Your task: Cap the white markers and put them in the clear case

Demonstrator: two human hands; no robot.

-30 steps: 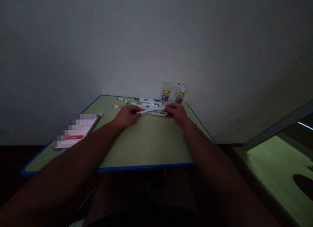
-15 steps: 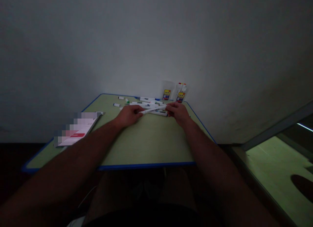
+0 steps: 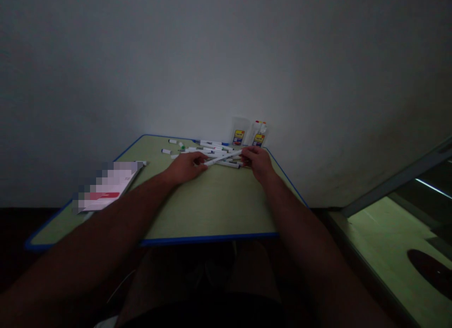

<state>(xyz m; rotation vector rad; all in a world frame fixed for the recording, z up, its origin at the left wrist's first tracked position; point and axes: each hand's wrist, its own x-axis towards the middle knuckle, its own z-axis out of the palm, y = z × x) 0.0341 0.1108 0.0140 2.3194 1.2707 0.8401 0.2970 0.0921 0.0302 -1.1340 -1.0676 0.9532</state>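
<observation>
A white marker (image 3: 223, 157) spans the gap between my hands, tilted up toward the right. My left hand (image 3: 187, 167) is closed on its lower left end, thumb and fingers pinching it. At the upper right end, my right hand (image 3: 257, 161) grips the same marker with bent fingers. Just behind and under it lie several white markers (image 3: 229, 164) in a loose pile on the table. Loose caps lie left of the pile: a dark-ended cap (image 3: 166, 151) and a green-ended cap (image 3: 181, 145).
Two clear plastic cases stand at the back by the wall: one case (image 3: 238, 132) with a yellow label, and another case (image 3: 258, 135) holding a few markers. A pink-and-white booklet or box (image 3: 109, 189) lies at the left. The table (image 3: 212, 210) has a blue edge.
The camera view has shifted slightly, so the scene sits a little further left. Both hands keep hold of the marker, with little other visible movement.
</observation>
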